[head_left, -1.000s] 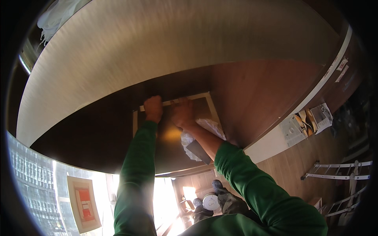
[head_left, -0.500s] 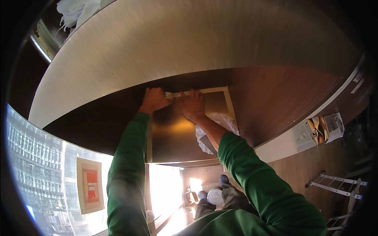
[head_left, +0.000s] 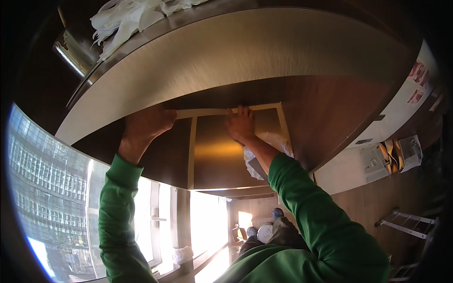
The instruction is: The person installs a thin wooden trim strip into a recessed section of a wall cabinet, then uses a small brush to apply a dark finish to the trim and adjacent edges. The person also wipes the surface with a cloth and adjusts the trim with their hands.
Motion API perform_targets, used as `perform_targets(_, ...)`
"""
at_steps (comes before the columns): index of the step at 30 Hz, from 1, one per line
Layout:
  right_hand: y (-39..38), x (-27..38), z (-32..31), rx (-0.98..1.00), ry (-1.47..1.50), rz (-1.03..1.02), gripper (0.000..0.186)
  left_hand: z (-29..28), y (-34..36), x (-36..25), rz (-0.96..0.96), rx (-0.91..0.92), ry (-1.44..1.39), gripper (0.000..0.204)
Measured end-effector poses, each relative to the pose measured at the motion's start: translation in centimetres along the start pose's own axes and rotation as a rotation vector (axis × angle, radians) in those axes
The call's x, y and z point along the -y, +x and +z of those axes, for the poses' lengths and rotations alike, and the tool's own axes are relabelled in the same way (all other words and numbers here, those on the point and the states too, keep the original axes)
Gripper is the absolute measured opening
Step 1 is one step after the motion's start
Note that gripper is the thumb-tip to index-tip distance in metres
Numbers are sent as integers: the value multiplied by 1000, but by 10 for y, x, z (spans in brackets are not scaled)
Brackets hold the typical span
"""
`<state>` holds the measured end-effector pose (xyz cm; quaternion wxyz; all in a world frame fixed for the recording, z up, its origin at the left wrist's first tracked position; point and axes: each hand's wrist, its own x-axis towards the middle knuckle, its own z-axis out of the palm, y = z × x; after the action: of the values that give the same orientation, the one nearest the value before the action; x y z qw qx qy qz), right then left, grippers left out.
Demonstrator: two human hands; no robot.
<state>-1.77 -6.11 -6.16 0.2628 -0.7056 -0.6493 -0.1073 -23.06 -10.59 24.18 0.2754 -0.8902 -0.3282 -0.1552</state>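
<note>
A strip of pale masking tape [head_left: 202,112] runs along the top of a brushed metal panel [head_left: 214,165] and on to the left across dark wood. At its left end my left hand [head_left: 150,123] is closed on the tape; whether a roll sits inside the fist is hidden. My right hand [head_left: 241,125] presses the strip against the surface with its fingertips, thumb apart from the other fingers. More tape borders the panel's left side [head_left: 192,153] and right side [head_left: 284,120]. Beneath my right forearm, crumpled white plastic [head_left: 272,141] surrounds a grey flat patch.
A curved brushed-metal band [head_left: 245,52] overhangs the work. White crumpled sheeting [head_left: 134,16] lies above it at the upper left. Low down stand a lidded white bucket [head_left: 265,232] and, to the right, a ladder [head_left: 408,224]. Bright windows [head_left: 52,203] fill the left.
My left hand has moved left, away from my right hand, drawing out a longer stretch of tape between them. My right hand stays on the panel's top edge. The view has shifted somewhat.
</note>
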Motion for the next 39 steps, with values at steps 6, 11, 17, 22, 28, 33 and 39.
perform_targets(6,3,6,-4,123,28,70,53,-30,-31,-10,-29,194,-72,15)
perform_targets(11,-1,15,-1,84,10,77,51,-12,-41,10,103,1,-276,16)
perform_targets(17,-16,62,-21,8,205,157,54,-2,-45,1,90,-101,-188,12)
perform_targets(22,-3,62,0,45,391,174,58,19,-48,-4,93,-16,-221,15)
perform_targets(28,8,69,-6,185,428,191,62,23,-54,-7,94,27,-170,19)
perform_targets(33,13,89,1,111,391,230,69,20,-54,2,42,2,-153,19)
perform_targets(39,22,85,2,238,287,236,60,17,-49,-6,60,16,-219,15)
